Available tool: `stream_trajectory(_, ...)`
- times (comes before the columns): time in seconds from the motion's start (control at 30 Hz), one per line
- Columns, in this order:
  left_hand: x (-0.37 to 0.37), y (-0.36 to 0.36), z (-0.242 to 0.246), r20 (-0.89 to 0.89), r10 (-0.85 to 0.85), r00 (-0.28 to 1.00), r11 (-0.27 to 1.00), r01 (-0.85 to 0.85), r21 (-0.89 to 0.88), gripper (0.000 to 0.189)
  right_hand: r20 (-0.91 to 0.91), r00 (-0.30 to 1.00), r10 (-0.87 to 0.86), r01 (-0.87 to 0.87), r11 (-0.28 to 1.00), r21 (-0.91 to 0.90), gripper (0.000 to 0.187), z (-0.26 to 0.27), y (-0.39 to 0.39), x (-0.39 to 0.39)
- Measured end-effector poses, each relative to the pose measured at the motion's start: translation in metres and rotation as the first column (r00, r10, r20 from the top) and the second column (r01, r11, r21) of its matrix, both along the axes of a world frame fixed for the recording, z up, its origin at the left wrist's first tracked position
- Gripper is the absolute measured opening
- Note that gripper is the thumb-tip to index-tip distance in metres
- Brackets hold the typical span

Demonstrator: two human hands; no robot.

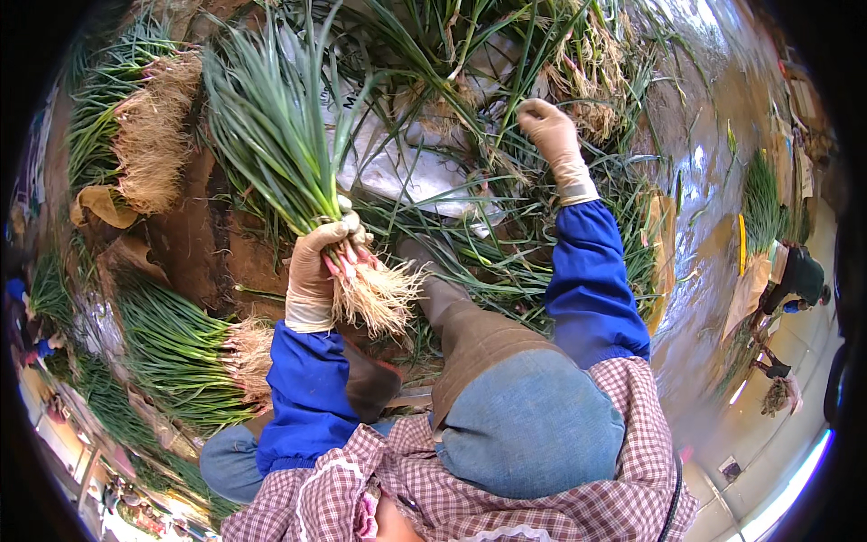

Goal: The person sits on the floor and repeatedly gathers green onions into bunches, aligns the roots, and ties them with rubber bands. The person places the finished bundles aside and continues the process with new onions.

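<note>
My left hand, in a pale glove, grips a bunch of green onions just above the reddish bulbs. The long leaves fan upward, and the pale roots hang out below the fist toward my boot. My right hand, gloved too, is raised with curled fingers over loose onion leaves. Whether it pinches a leaf is hard to make out. Under these leaves lies a white plastic sack bearing printed writing. More rooted onions lie just beyond my right hand.
Stacked onion bundles lie at the far left and lower left, roots facing my side. My boot stands amid loose leaves. On the right runs a wet floor, with another person beside upright onions.
</note>
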State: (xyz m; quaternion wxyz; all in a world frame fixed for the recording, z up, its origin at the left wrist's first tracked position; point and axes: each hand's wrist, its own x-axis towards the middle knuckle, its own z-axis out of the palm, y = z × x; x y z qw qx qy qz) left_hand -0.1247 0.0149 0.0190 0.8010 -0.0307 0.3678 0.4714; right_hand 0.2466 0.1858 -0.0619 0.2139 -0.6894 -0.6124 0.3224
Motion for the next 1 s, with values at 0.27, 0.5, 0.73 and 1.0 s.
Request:
stream_trajectory(0.27,0.01,-0.001,0.013,-0.065,-0.004,0.998,1.0,0.003,-0.008,0.031,0.518,0.837,0.174,-0.261,0.96,0.099,0.018,0.073,-0.006,0.012)
stream_trajectory(0.5,0.052,0.01,0.026,-0.255,-0.269,0.929,0.956,0.29,0.05,0.03,0.446,0.786,0.429,-0.58,0.761,0.291,0.009,0.118,-0.063,-0.033)
stream_trajectory(0.73,0.068,-0.012,0.023,-0.193,-0.445,0.874,0.895,0.441,-0.067,0.022,0.24,0.719,0.652,-0.692,0.702,0.168,0.016,0.122,-0.101,-0.115)
stream_trajectory(1.0,0.052,-0.018,0.017,-0.136,-0.314,0.94,0.949,0.309,-0.056,0.03,-0.555,0.771,0.311,-0.611,0.605,-0.511,0.046,0.132,-0.146,-0.109)
